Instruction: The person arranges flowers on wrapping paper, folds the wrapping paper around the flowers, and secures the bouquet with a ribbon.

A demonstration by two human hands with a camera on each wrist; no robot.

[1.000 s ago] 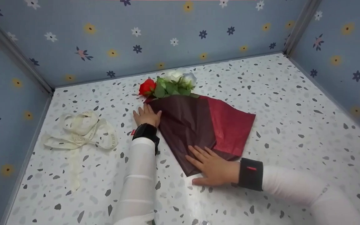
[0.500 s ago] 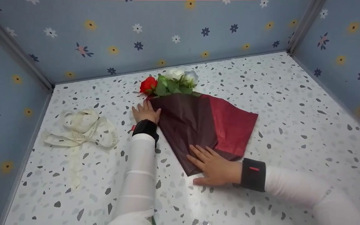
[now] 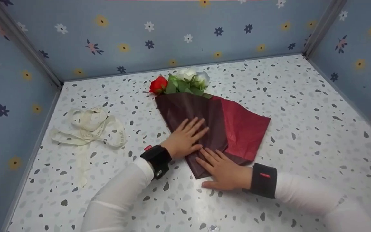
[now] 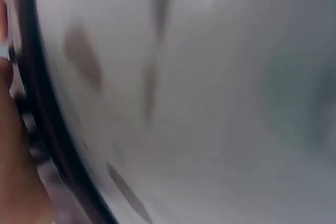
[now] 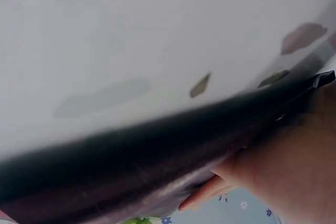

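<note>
left hand (image 3: 183, 139) and right hand (image 3: 224, 173), both wide and flat on that dark bouquet paper (image 3: 216, 132), right beside each other

My head camera looks forward and down from above and behind my fingers (image 3: 195, 126), far enough back to take in left hand (image 3: 181, 140), right hand (image 3: 226, 173) and the wall (image 3: 172, 35) beyond. My left wrist camera, close to the table (image 4: 210, 129), is mostly blur. My right wrist camera, also near it, looks past my fingers to the wall, sharing both and the paper (image 5: 136, 182) with the head view.
</note>
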